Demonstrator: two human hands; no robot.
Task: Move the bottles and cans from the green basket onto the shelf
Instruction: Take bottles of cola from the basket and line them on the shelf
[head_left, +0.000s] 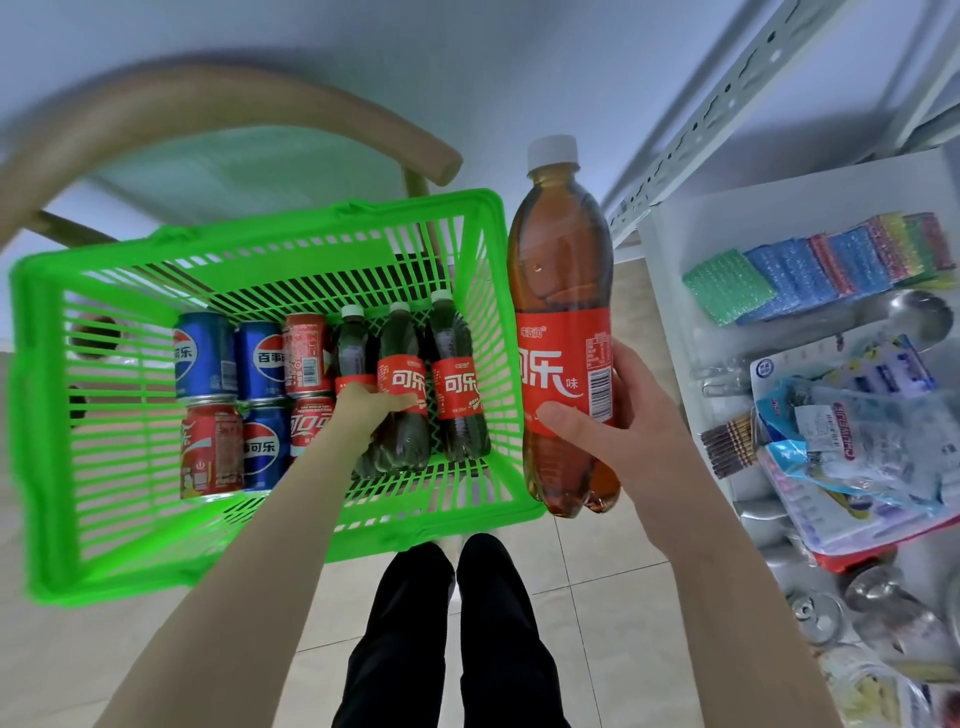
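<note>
A green basket (47, 415) sits on a chair at the left. Inside lie several blue and red cans (228, 405) and three small cola bottles with red labels. My left hand (371, 405) reaches into the basket and grips the middle small bottle (402, 415) around its label. My right hand (618, 415) holds a large cola bottle (563, 291) upright in the air, just right of the basket's rim, with thumb and fingers wrapped round its red label. The white shelf (670, 249) stands to the right.
The shelf holds coloured sponges (810, 270), chopsticks (727, 447), packaged goods (852, 436) and metal ware (872, 597). A perforated shelf post (701, 114) rises at the upper right. The chair's curved wooden backrest (208, 104) arcs behind the basket. My legs (452, 634) stand on the tiled floor below.
</note>
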